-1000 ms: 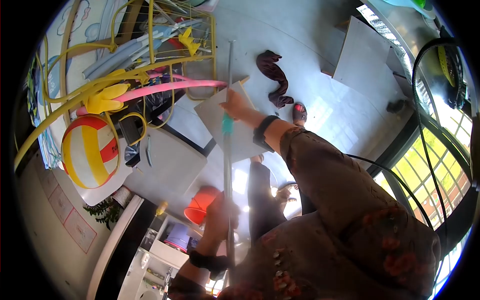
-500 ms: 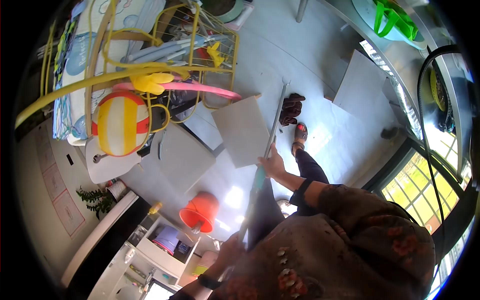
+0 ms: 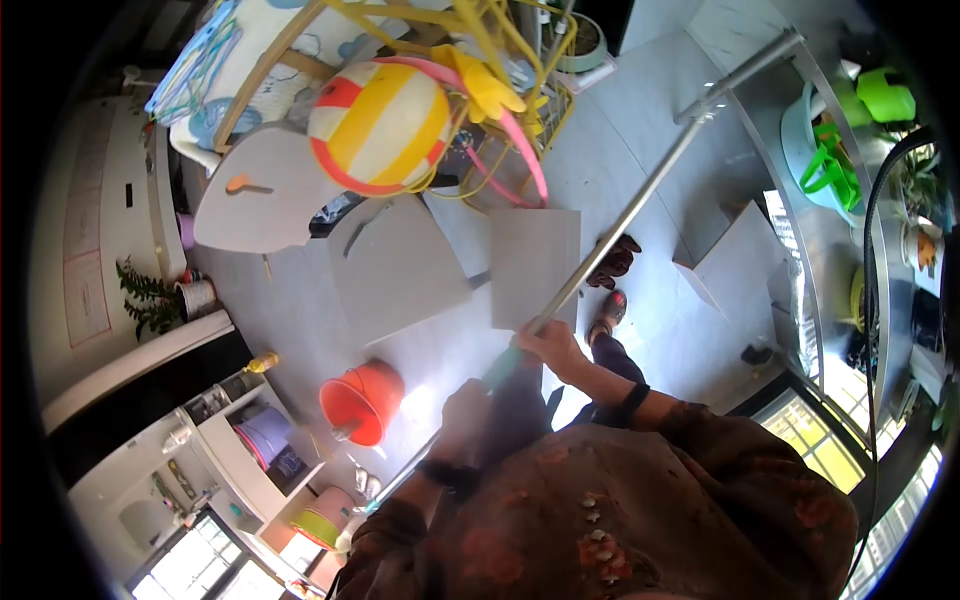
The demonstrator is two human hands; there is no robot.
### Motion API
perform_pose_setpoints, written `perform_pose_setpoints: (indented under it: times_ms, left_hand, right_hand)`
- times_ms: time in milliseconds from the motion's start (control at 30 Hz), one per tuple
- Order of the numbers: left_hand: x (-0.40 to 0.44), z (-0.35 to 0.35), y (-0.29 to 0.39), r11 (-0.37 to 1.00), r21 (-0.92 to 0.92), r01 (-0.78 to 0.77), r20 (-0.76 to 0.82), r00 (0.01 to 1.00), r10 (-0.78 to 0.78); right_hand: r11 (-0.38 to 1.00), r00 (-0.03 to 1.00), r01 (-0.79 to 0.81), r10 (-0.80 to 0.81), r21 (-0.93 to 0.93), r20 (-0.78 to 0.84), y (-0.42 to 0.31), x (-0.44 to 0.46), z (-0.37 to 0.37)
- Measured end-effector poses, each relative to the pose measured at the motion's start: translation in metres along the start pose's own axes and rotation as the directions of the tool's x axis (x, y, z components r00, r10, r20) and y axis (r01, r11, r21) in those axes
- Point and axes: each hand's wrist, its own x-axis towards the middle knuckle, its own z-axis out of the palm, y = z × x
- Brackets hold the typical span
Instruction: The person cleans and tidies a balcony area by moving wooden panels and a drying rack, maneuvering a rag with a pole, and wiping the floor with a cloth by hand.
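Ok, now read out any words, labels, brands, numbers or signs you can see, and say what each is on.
No word, brand, number or sign can be read.
Red-outlined wall sheets: any print is too small and faint.
White-and-blue cover: any lettering is too blurred.
Ball: no readable mark.

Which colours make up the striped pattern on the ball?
The ball has yellow, off-white and orange-red bands, best seen in the current head view.

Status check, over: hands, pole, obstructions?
Left hand, right hand closed on pole. Metal leg at pole's far end, contact unclear. Dark cloth on floor.
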Motion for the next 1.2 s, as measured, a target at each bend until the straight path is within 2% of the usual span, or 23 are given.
perform_pose_setpoints:
  times_ms: [33, 100, 133, 167, 200, 233, 300, 333, 400, 467, 500, 533, 567, 600, 667, 733, 867, 933, 967, 1033, 1133, 1200]
  left_hand:
    - [-0.003, -0.006, -0.006, 1.000, -0.010, -0.027, -0.013, 1.000, 0.027]
    - [-0.006, -0.017, -0.020, 0.998, -0.034, -0.058, -0.045, 0.997, 0.056]
    - [-0.006, -0.021, -0.028, 0.987, -0.084, -0.137, -0.095, 0.987, 0.129]
    - [-0.007, -0.023, -0.037, 0.969, -0.131, -0.212, -0.146, 0.970, 0.192]
    - [-0.008, -0.029, -0.040, 0.967, -0.146, -0.207, -0.162, 0.970, 0.183]
    - [-0.007, -0.036, -0.041, 0.952, -0.193, -0.239, -0.224, 0.955, 0.194]
    - [-0.008, -0.049, -0.044, 0.894, -0.290, -0.341, -0.340, 0.910, 0.237]
    - [-0.010, -0.060, -0.042, 0.883, -0.318, -0.346, -0.346, 0.909, 0.231]
    - [-0.005, -0.064, -0.055, 0.841, -0.333, -0.427, -0.456, 0.853, 0.253]
    - [-0.006, -0.078, -0.060, 0.823, -0.379, -0.422, -0.498, 0.843, 0.203]
    - [-0.008, -0.089, -0.061, 0.842, -0.400, -0.361, -0.499, 0.857, 0.130]
    - [-0.008, -0.102, -0.062, 0.845, -0.487, -0.221, -0.440, 0.898, -0.019]
    - [0.003, -0.101, -0.082, 0.854, -0.436, -0.283, -0.523, 0.852, 0.015]
    - [0.015, -0.102, -0.097, 0.852, -0.456, -0.257, -0.556, 0.830, -0.048]
    - [0.024, -0.122, -0.107, 0.865, -0.417, -0.280, -0.635, 0.770, -0.057]
    - [0.039, -0.135, -0.120, 0.926, -0.286, -0.245, -0.651, 0.759, 0.000]
    - [0.077, -0.141, -0.130, 0.951, -0.252, -0.182, -0.598, 0.801, -0.005]
    - [0.097, -0.134, -0.134, 0.961, -0.178, -0.211, -0.591, 0.804, 0.067]
    - [0.106, -0.131, -0.137, 0.964, -0.165, -0.207, -0.575, 0.815, 0.077]
    - [0.126, -0.118, -0.148, 0.974, -0.141, -0.178, -0.548, 0.833, 0.073]
    - [0.152, -0.108, -0.157, 0.988, -0.099, -0.118, -0.496, 0.867, 0.054]
    - [0.171, -0.102, -0.161, 0.992, -0.091, -0.083, -0.462, 0.886, 0.032]
  right_hand:
    - [0.986, 0.992, 0.082, -0.067, -0.148, 0.104, -0.012, -0.008, 0.006]
    - [0.967, 0.982, 0.147, -0.118, -0.207, 0.150, -0.026, -0.023, 0.027]
    - [0.947, 0.969, 0.206, -0.162, -0.245, 0.187, -0.036, -0.030, 0.038]
    - [0.938, 0.968, 0.200, -0.144, -0.283, 0.207, -0.047, -0.035, 0.050]
    - [0.932, 0.965, 0.205, -0.142, -0.299, 0.221, -0.052, -0.034, 0.061]
    - [0.906, 0.939, 0.297, -0.219, -0.302, 0.265, -0.056, -0.032, 0.071]
    - [0.833, 0.865, 0.461, -0.345, -0.306, 0.364, -0.080, -0.033, 0.095]
    - [0.782, 0.840, 0.494, -0.318, -0.379, 0.440, -0.092, -0.032, 0.106]
    - [0.571, 0.685, 0.722, -0.509, -0.390, 0.522, -0.090, -0.017, 0.128]
    - [0.584, 0.702, 0.704, -0.487, -0.403, 0.520, -0.109, -0.020, 0.151]
    - [0.594, 0.712, 0.693, -0.476, -0.408, 0.516, -0.113, -0.021, 0.159]
    - [0.601, 0.718, 0.684, -0.460, -0.413, 0.522, -0.112, -0.019, 0.160]
    - [0.622, 0.785, 0.607, -0.373, -0.495, 0.495, -0.112, -0.016, 0.158]
    - [0.629, 0.842, 0.526, -0.287, -0.572, 0.458, -0.112, -0.014, 0.156]
    - [0.667, 0.855, 0.487, -0.231, -0.563, 0.465, -0.099, -0.008, 0.143]
    - [0.579, 0.840, 0.541, -0.328, -0.611, 0.432, -0.078, -0.007, 0.127]
    - [0.537, 0.866, 0.492, -0.227, -0.685, 0.445, -0.060, -0.011, 0.104]
    - [0.639, 0.941, 0.315, -0.116, -0.702, 0.316, -0.067, -0.021, 0.104]
    - [0.637, 0.942, 0.310, -0.107, -0.706, 0.317, -0.057, -0.016, 0.094]
    - [0.654, 0.976, 0.186, -0.034, -0.734, 0.217, -0.033, -0.003, 0.070]
    - [0.653, 0.992, 0.105, -0.013, -0.750, 0.128, -0.025, -0.001, 0.052]
    - [0.666, 0.991, 0.120, -0.041, -0.736, 0.125, -0.015, 0.001, 0.039]
